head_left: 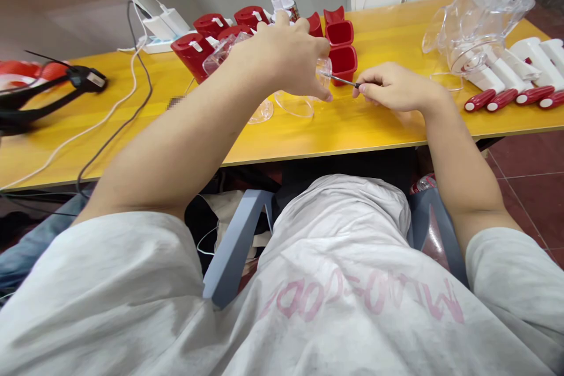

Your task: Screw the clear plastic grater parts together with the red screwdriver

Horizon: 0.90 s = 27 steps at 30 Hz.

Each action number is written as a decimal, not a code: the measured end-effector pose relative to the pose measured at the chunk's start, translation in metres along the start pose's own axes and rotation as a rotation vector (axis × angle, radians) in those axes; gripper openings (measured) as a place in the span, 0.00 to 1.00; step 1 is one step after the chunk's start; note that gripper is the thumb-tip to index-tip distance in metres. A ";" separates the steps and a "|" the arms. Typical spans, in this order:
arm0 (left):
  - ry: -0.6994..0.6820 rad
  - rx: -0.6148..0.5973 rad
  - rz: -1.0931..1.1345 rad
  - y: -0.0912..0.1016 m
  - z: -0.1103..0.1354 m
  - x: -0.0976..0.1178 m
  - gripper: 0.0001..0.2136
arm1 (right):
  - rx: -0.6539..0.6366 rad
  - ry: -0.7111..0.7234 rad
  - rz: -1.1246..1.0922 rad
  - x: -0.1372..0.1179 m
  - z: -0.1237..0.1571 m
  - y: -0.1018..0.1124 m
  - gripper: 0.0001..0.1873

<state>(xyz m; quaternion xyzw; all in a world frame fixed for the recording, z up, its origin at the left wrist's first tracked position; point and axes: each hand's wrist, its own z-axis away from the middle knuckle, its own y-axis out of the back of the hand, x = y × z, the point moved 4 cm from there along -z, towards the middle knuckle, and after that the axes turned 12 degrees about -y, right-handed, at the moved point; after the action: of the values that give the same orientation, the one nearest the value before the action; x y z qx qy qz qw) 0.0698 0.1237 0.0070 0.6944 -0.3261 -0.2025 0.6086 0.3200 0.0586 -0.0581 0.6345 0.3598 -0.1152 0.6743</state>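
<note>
My left hand (293, 61) reaches over the table with its thumb and fingers around a clear plastic part (325, 67), most of which the hand hides. In my right hand (390, 88) is a thin screwdriver (342, 80), its dark grip end pinched in the fingers. The shaft points left, and its tip meets the clear part near my left thumb. Beneath and beside my left hand, more clear plastic pieces (263, 113) stand on the yellow table (374, 129).
Red cups (343, 59) and red containers (192, 53) stand at the back. To the right are a pile of clear plastic housings (480, 23) and several white parts with red ends (502, 97). Cables (132, 85), a power strip (156, 45) and a black strap (53, 103) lie left.
</note>
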 end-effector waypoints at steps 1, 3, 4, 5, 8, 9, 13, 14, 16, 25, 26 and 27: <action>-0.015 0.006 0.014 -0.002 -0.003 -0.005 0.55 | 0.006 0.011 0.005 0.000 0.000 0.000 0.09; -0.023 0.014 0.043 -0.007 -0.008 -0.014 0.58 | 0.014 0.036 0.010 0.001 0.000 -0.001 0.07; -0.016 0.016 0.055 -0.009 -0.010 -0.017 0.59 | 0.017 0.045 0.003 0.001 0.000 -0.001 0.07; -0.007 0.016 0.063 -0.011 -0.011 -0.021 0.61 | 0.020 0.051 -0.011 0.002 0.000 -0.001 0.06; -0.010 0.012 0.056 -0.016 -0.014 -0.026 0.64 | 0.006 0.046 -0.057 0.003 0.000 -0.001 0.10; -0.021 0.009 0.046 -0.016 -0.014 -0.026 0.63 | -0.004 0.034 -0.071 0.003 0.000 -0.001 0.13; -0.021 -0.017 0.012 -0.009 -0.010 -0.015 0.62 | -0.067 -0.070 -0.155 0.003 0.002 -0.003 0.22; -0.010 -0.037 0.001 -0.006 -0.008 -0.010 0.63 | -0.087 -0.099 -0.174 0.003 0.002 -0.004 0.24; 0.019 -0.086 -0.029 -0.001 -0.004 -0.003 0.65 | -0.112 -0.143 -0.196 0.004 0.003 -0.005 0.27; 0.001 -0.049 -0.004 0.007 0.002 0.007 0.58 | -0.118 -0.215 -0.185 0.004 0.004 -0.005 0.29; 0.028 -0.073 -0.030 0.007 0.003 0.009 0.57 | -0.118 -0.218 -0.177 0.004 0.004 -0.005 0.29; 0.046 -0.089 -0.048 0.008 0.004 0.010 0.56 | -0.120 -0.222 -0.170 0.004 0.005 -0.004 0.29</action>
<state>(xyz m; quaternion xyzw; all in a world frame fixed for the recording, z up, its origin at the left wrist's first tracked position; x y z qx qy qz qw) 0.0728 0.1133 0.0158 0.6786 -0.2861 -0.2153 0.6413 0.3216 0.0546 -0.0643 0.5439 0.3415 -0.2197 0.7344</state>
